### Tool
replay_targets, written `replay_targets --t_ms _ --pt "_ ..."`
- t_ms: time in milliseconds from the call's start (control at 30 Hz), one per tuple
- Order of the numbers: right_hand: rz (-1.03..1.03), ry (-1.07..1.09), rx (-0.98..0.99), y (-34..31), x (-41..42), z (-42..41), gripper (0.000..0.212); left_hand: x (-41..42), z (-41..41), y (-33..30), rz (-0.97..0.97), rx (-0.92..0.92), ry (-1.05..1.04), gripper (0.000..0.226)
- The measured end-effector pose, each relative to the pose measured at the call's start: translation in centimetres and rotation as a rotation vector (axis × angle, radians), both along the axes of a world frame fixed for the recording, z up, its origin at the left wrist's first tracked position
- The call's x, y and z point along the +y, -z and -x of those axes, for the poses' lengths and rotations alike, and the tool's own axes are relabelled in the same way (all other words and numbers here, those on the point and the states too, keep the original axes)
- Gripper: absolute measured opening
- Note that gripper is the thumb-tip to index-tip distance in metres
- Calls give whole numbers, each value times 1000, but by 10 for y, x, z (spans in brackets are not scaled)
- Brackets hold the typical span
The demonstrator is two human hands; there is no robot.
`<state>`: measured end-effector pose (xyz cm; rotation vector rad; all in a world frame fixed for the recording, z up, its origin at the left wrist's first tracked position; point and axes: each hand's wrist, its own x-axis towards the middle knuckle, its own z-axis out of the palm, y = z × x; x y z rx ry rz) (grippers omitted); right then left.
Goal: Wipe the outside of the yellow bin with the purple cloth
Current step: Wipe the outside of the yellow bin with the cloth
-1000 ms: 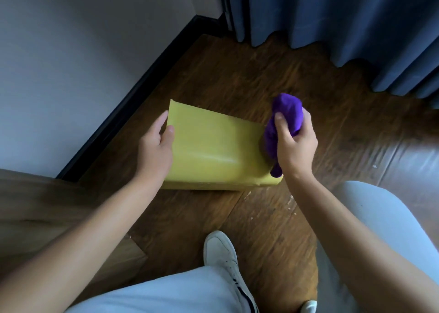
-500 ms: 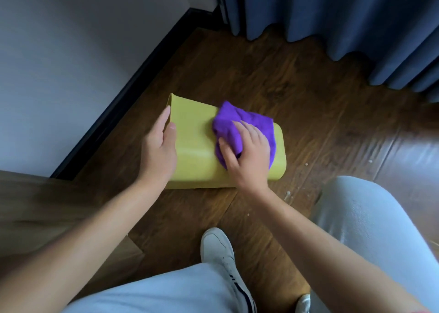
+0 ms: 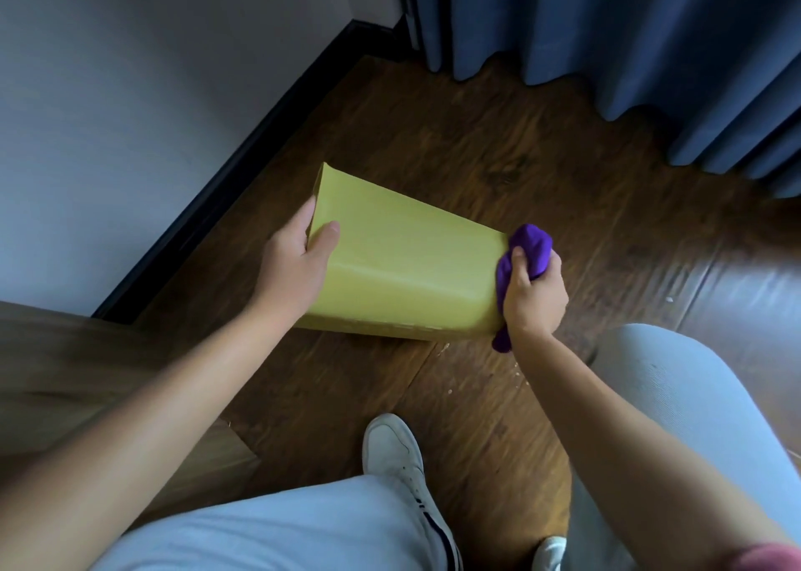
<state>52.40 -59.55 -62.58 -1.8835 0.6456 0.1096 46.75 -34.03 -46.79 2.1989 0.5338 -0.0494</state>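
The yellow bin (image 3: 407, 267) lies on its side on the dark wooden floor, its wide end to the left and its narrow end to the right. My left hand (image 3: 297, 263) grips the bin's left edge, thumb on the upper face. My right hand (image 3: 533, 299) is closed around the bunched purple cloth (image 3: 531, 247) and presses it against the bin's right end. A tail of the cloth hangs below my wrist. The bin's opening and underside are hidden.
A white wall with a black skirting board (image 3: 242, 171) runs along the left. Blue curtains (image 3: 607, 37) hang at the back. A wooden furniture edge (image 3: 65, 375) sits at lower left. My knees and white shoe (image 3: 396, 453) are close below the bin.
My right hand slid the cloth from the bin's upper face back to its right end. The left hand kept its hold on the left edge.
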Motion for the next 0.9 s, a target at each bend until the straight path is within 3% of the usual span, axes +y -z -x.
replay_targets --t_ms 133,233,367,500,600,767,900 --pt "-80 210 114 3 -15 -1 43 32 7 -4 -11 365 244 86" --pt "-213 410 91 -9 -21 -7 42 51 19 -8 -140 644 545 59" --pt "-175 280 -127 -26 -14 -14 41 64 22 -15 -294 696 543 40" --pt "-171 182 -230 -38 -9 -12 39 58 25 -15 -229 594 503 43" --pt "-185 153 -278 -43 -5 -9 38 48 19 -10 -239 389 389 43" --pt "-219 111 -279 -47 -2 -6 40 23 14 -5 -148 104 235 87" --pt "-219 116 -265 -48 -4 -5 40 18 15 -3 -154 43 245 90"
